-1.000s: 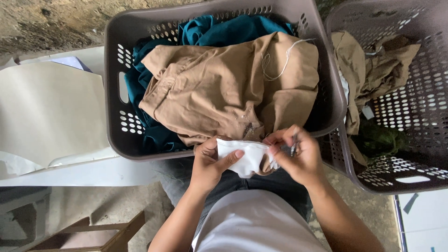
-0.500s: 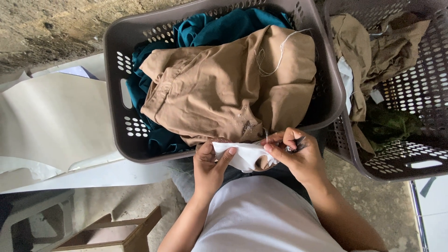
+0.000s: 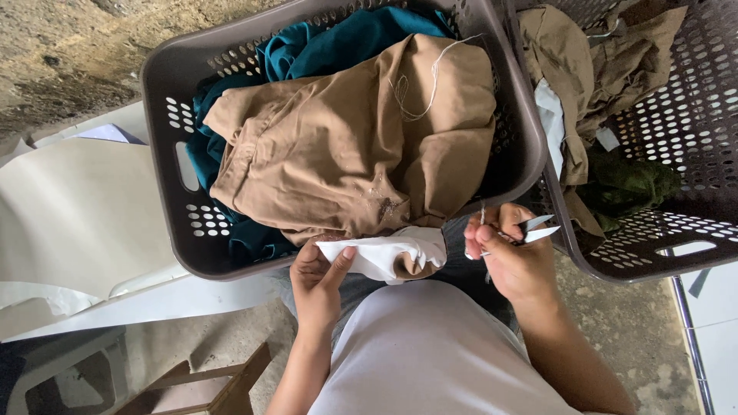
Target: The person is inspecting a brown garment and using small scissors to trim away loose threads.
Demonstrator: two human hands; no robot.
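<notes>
Two hands: left [image 3: 319, 280] pinches white pocket lining [image 3: 384, 256], right [image 3: 511, 257] grips thread snips [image 3: 534, 229] beside grey basket [image 3: 165, 192].

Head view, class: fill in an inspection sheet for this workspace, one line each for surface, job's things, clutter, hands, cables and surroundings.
Surface: no worktable; grey perforated basket in front of the person, resting partly on a white sheet.
Job's things: tan garment piled in that basket over teal cloth; its white lining pulled out towards the person; small thread snips.
Clutter: loose white thread on the garment; second basket with tan and green clothes.
Hands: left hand pinches the lining; right hand holds the snips.
Cables: nothing seen.
Surroundings: rough concrete floor; wooden frame below.
</notes>
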